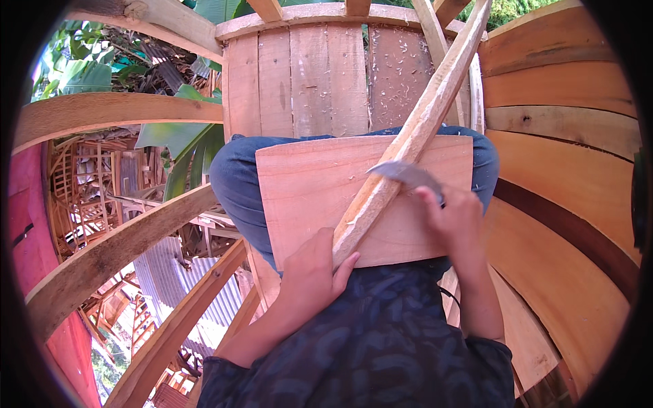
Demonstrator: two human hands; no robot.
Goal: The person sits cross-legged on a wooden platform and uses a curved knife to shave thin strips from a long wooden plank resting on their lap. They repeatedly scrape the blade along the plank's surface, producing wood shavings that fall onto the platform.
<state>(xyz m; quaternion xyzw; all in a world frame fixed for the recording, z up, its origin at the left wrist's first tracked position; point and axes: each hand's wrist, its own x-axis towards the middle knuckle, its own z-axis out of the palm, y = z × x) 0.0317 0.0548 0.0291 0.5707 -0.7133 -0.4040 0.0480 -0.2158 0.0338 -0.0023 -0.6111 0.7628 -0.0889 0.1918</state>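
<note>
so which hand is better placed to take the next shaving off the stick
Right. The right hand already holds the blade against the stick, while the left hand grips the stick's lower end, steadying it on the board.

Pale wooden stick [408,143], reddish-tan board [306,190], grey blade [405,173], blue jeans [235,180], dark patterned shirt [381,347].

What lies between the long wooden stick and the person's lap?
A flat wooden board rests on the lap, under the stick; the head view shows it.

The long stick [408,143] runs out the top of the frame; the blade's [407,173] handle is probably buried inside the right hand [457,221]
</note>
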